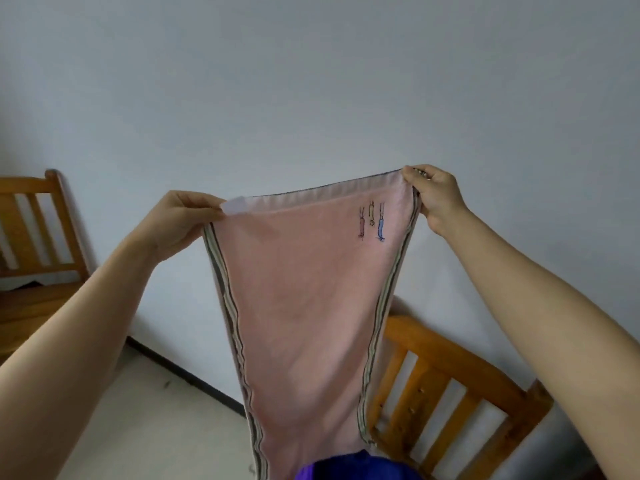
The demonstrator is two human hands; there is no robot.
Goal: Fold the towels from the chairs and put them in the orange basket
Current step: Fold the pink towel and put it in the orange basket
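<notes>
Hanging from left hand point(180, 220) and right hand point(434, 199), towel point(304, 289) half-hides wooden chair point(450, 382).

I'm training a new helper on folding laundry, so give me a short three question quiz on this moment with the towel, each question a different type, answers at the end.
1. True or false: the pink towel lies folded inside a basket.
2. Where do the left hand and the right hand pinch the towel? A: at its two top corners. B: at its middle. C: at its bottom hem.
3. Fill the gap: the small stitched figures sit nearest the ____ hand.
Key: 1 false, it hangs spread out in the air. 2 A. 3 right.
</notes>
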